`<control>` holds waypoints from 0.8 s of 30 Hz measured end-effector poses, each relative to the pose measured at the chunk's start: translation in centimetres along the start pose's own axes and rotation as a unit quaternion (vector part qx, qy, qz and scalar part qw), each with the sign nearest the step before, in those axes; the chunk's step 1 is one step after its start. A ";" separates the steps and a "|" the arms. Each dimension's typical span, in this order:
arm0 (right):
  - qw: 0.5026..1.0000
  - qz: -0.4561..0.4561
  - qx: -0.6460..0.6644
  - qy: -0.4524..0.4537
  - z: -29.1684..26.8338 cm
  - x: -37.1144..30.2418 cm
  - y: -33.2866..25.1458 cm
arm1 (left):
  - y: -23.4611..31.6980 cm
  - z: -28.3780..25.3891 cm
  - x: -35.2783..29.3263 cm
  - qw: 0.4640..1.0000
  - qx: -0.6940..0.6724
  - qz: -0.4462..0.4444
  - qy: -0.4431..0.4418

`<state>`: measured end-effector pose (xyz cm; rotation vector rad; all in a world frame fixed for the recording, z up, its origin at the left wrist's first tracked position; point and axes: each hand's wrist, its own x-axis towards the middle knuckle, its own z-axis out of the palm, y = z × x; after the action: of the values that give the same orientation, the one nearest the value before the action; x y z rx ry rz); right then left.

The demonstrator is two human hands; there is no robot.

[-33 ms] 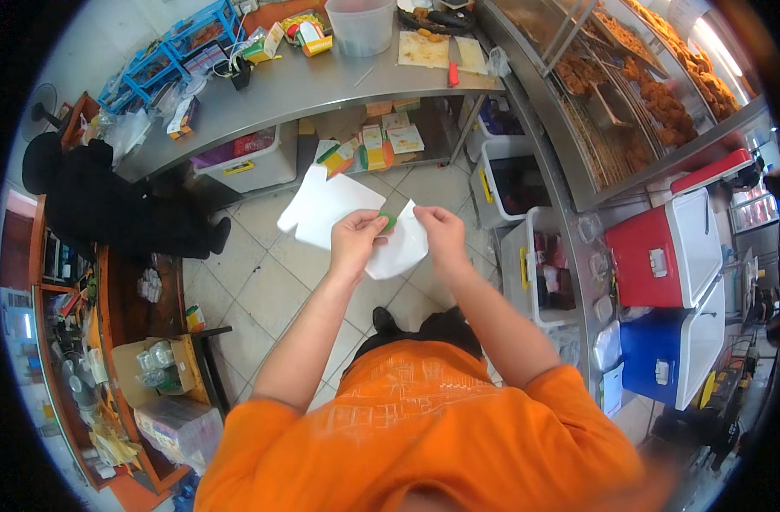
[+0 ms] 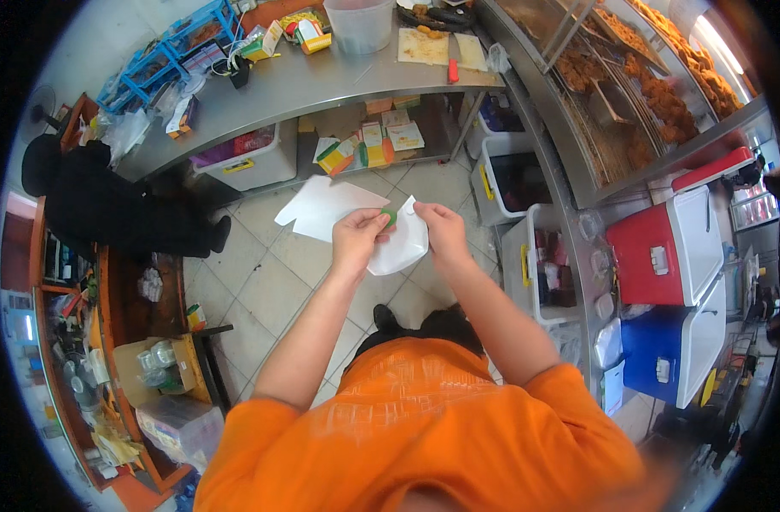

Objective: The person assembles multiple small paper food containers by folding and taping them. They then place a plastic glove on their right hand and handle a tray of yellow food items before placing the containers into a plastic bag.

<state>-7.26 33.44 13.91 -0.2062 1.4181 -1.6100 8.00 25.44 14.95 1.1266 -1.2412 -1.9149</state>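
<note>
Holding a white card (image 2: pixel 330 207) in the air above the tiled floor (image 2: pixel 279 282), in front of the orange shirt (image 2: pixel 415 418); the two hands are apart from each other, both clamped on the card. Left hand (image 2: pixel 358 243): thumb and fingers pinched together on it, close to a small green patch (image 2: pixel 390 218). Right hand (image 2: pixel 442 235): thumb and fingers closed on the raised right-hand corner. Between the hands the card curves; beyond the left hand a flatter part with a notched outline reaches toward the upper left. Green patch is probably part of the card's other side, though the fingers cover too much to be certain. Ahead, a steel surface (image 2: pixel 321 90) carries a translucent tub (image 2: pixel 358 27), a pale board (image 2: pixel 422 46) with brown food bits on it and a red-handled tool (image 2: pixel 453 72) just beside the board. On the shelf beneath: flat cartons (image 2: pixel 375 145) in yellow, green, orange and white; near them, a white bin (image 2: pixel 258 164). Right side: fried food (image 2: pixel 663 115) in a display case, then a red cooler (image 2: pixel 650 252) and a blue cooler (image 2: pixel 654 350), both white-lidded. Left side: a person in black clothing (image 2: pixel 100 196) near the surface's left end; below, an open cardboard box (image 2: pixel 142 375).
</note>
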 end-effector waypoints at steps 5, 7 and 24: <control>0.998 -0.045 0.017 -0.036 1.6 -0.7 -2.1 | 1.3 2.4 -0.2 0.998 -0.055 0.038 -0.010; 0.990 -0.121 -0.037 -0.056 2.2 -1.3 -3.6 | 2.9 2.7 0.0 0.995 -0.089 0.042 -0.020; 0.968 -0.223 -0.115 -0.009 1.6 1.0 -12.5 | 9.8 7.2 5.6 0.976 -0.109 0.111 -0.154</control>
<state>-13.28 30.15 24.53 -0.7179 1.6237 -1.7856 -0.75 20.05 23.59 0.5688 -1.2191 -2.0420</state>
